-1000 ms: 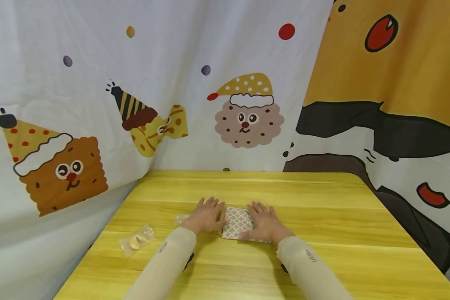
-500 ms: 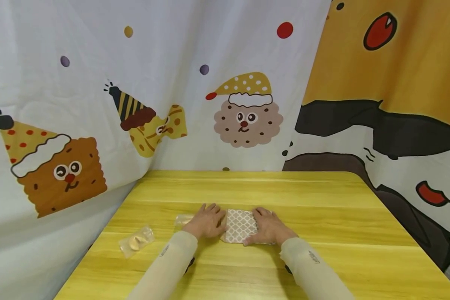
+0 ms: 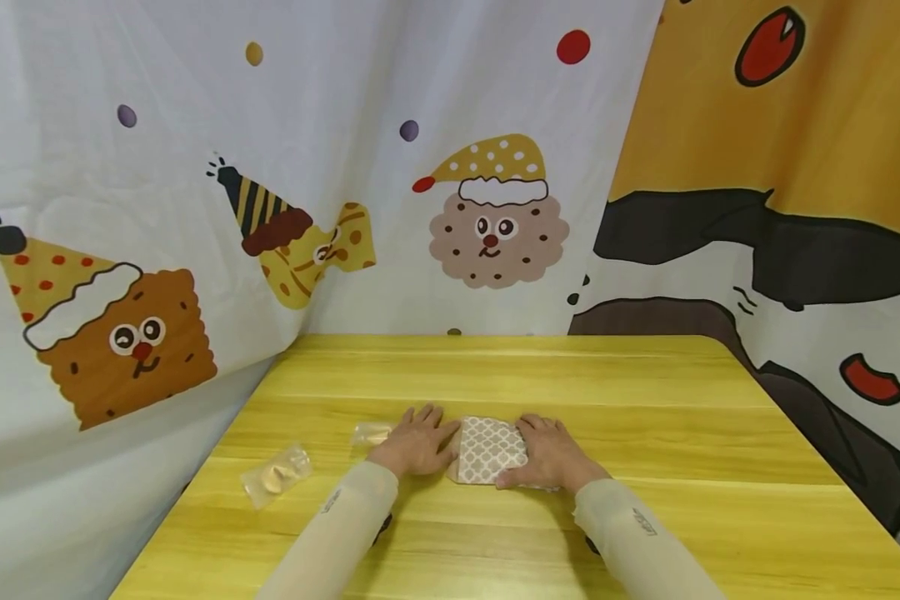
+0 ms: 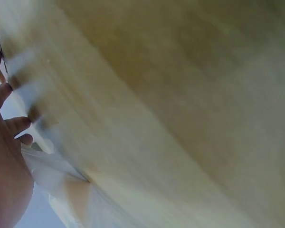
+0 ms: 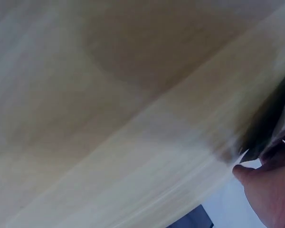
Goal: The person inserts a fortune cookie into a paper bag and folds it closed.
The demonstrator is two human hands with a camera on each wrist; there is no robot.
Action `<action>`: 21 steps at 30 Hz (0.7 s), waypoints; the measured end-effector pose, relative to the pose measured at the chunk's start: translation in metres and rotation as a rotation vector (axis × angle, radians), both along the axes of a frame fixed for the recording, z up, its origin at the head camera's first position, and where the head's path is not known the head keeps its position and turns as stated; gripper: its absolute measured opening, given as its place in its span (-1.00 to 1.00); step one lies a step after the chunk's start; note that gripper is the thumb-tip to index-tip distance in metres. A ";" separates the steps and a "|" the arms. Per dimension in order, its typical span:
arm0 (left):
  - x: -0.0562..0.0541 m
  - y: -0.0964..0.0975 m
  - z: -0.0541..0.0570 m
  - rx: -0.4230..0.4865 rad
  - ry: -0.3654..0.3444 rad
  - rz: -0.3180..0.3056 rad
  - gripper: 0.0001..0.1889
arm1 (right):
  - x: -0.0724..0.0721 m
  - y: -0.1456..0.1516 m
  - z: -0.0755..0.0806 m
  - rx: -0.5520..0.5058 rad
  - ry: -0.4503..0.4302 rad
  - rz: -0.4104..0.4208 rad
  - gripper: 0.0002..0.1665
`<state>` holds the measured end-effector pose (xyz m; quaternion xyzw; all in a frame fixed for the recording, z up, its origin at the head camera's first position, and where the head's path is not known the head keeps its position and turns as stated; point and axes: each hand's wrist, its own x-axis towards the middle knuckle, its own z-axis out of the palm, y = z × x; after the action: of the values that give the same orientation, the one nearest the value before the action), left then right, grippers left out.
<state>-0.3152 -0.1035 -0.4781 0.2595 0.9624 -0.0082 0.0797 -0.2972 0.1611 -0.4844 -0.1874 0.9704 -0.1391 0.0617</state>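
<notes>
A small flat packet (image 3: 492, 450) with a grey-and-white lattice pattern lies near the middle of the table in the head view. Its left end shows a plain brown flap. My right hand (image 3: 553, 454) holds its right end, fingers at the far edge and thumb at the near edge; the palm hides that end. In the right wrist view the thumb (image 5: 247, 173) is beside the packet's dark underside. My left hand (image 3: 420, 443) rests at the brown end with fingers spread and its thumb toward the packet. Its fingertips (image 4: 21, 124) meet the wood in the left wrist view.
A clear plastic sachet (image 3: 276, 477) with a tan piece inside lies on the left of the wood-grain table (image 3: 645, 533). A second clear sachet (image 3: 370, 433) sits just left of my left hand, partly covered. A cartoon-printed curtain (image 3: 390, 75) hangs behind the table.
The packet has turned flatter to view and shifted slightly right with my right hand. The left hand follows a little to the right, and its fingers have drawn in from their wider reach.
</notes>
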 end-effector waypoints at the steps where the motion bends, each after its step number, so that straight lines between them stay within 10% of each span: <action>1: 0.000 0.000 -0.001 -0.001 -0.002 -0.002 -0.37 | 0.001 0.001 -0.001 -0.007 -0.001 -0.003 0.43; 9: 0.001 0.001 0.005 -0.008 0.010 0.013 -0.37 | 0.003 0.002 -0.004 -0.035 0.001 0.008 0.44; 21: 0.003 -0.006 0.011 0.224 -0.006 0.007 -0.33 | 0.005 0.001 -0.004 -0.032 0.008 0.007 0.40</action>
<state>-0.3120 -0.1095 -0.4666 0.2632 0.9580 0.1006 0.0530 -0.2922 0.1617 -0.4887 -0.1925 0.9676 -0.1538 0.0553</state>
